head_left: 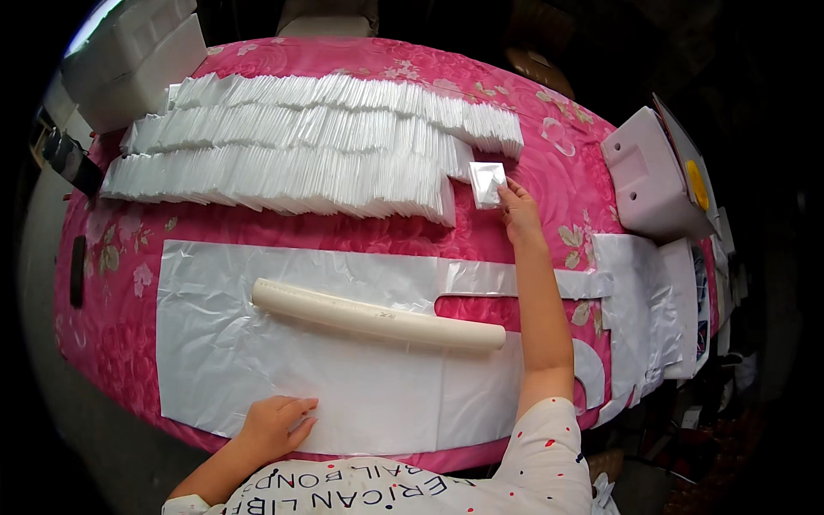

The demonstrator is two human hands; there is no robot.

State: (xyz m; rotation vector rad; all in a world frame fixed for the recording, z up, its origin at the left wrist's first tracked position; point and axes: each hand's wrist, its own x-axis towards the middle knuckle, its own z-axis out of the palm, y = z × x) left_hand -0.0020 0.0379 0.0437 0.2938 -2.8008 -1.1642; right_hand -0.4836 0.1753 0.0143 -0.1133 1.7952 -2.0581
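1. Rows of folded white packets are stood on edge; toppling could be caused by a nudge.
2. The plastic sheet is apparently touched by the left hand, fingers loosely parted, nothing gripped; dragging could crease it.
3. The pale tube is laid across; rolling could follow a knock.
4. A single packet, beside the rows' right end, is pinched by the right hand; slick film could cause slipping.
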